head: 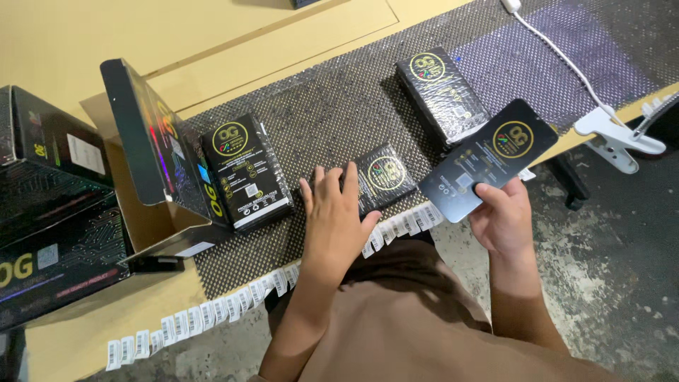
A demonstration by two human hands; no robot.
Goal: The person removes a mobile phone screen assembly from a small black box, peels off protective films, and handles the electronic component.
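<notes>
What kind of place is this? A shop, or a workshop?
Probably a packing bench. Identical black packets lie on a mesh mat, a label strip hangs off the table edge, and an open carton stands nearby. The right hand holds one packet.

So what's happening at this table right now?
A person sits at a table edge covered by a dark mesh mat. Their right hand holds up a flat black packet, while the left hand rests flat on another black packet lying on the mat. Two more packets lie nearby, an open box stands at the left, and a strip of white labels runs along the table's edge.
</notes>
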